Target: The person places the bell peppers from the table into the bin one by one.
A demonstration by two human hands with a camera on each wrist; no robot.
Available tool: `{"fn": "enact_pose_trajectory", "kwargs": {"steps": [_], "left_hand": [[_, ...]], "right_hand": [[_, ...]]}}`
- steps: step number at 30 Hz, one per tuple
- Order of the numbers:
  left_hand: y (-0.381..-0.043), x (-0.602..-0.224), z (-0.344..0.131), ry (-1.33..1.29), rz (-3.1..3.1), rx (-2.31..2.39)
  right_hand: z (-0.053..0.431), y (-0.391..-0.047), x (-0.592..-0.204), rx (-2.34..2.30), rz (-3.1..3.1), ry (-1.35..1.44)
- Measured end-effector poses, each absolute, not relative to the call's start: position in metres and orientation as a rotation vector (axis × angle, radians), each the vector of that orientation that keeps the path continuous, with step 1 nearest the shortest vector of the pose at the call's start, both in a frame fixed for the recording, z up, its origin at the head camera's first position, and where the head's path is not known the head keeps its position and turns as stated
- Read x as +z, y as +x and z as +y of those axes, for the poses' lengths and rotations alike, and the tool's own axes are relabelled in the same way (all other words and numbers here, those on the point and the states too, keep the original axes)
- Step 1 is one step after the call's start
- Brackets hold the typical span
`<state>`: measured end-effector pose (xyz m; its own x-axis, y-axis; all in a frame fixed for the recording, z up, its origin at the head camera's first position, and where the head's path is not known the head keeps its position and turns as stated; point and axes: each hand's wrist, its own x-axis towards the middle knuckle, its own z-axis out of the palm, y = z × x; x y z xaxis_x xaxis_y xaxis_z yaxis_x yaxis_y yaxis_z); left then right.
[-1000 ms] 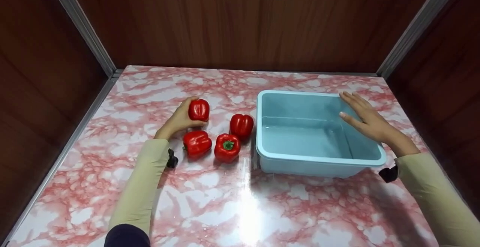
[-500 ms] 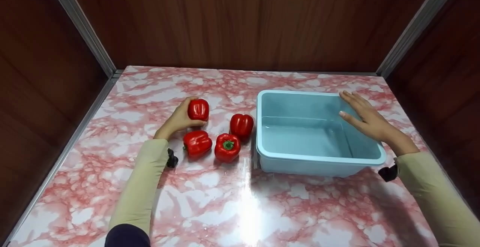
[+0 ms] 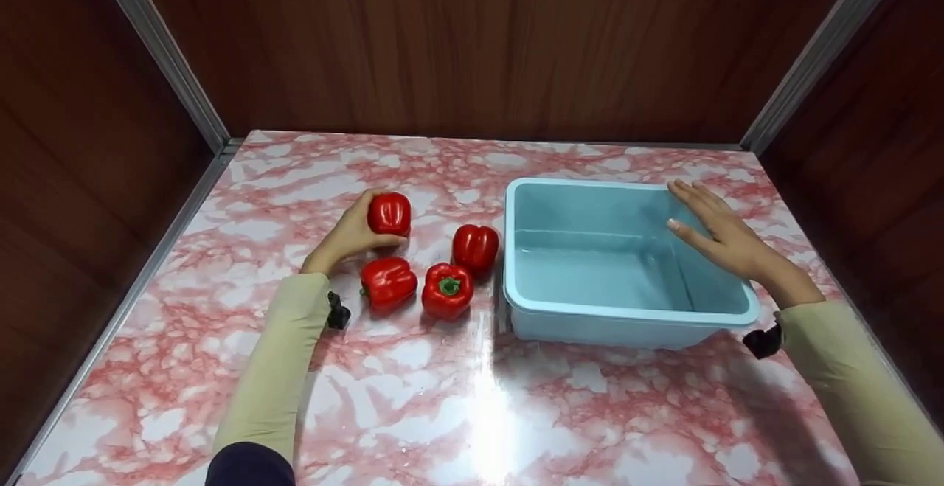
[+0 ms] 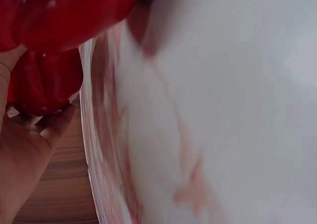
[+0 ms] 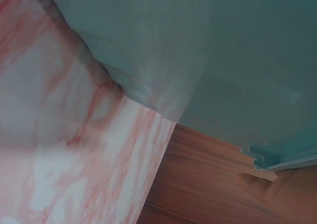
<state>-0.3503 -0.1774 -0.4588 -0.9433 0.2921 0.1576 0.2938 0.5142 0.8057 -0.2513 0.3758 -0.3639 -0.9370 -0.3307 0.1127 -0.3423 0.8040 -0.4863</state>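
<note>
My left hand holds a red bell pepper, thumb on its near side and fingers round its far side. In the left wrist view that pepper shows between thumb and fingers, partly behind another one. Just nearer on the table lies a second bell pepper on its side. To its right a third pepper has its green stem facing up. Another pepper stands close to the bin. My right hand lies with fingers straight over the right rim of a light blue plastic bin.
The table has a pink and white marbled top. Dark wood panels with grey metal corner posts close it in at the back and both sides. Inside the bin, only its bare floor shows.
My left hand has shifted very slightly left and back with the pepper in it. The right hand, the bin and the other peppers stay where they were.
</note>
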Motion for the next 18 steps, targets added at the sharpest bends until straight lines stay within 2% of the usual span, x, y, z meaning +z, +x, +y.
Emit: {"fn": "enact_pose_trajectory", "kwargs": {"steps": [18], "left_hand": [[-0.348, -0.448, -0.171, -0.545, -2.724, -1.481]], "right_hand": [[0.377, -0.251, -0.366, 0.809, -2.931, 0.575]]}}
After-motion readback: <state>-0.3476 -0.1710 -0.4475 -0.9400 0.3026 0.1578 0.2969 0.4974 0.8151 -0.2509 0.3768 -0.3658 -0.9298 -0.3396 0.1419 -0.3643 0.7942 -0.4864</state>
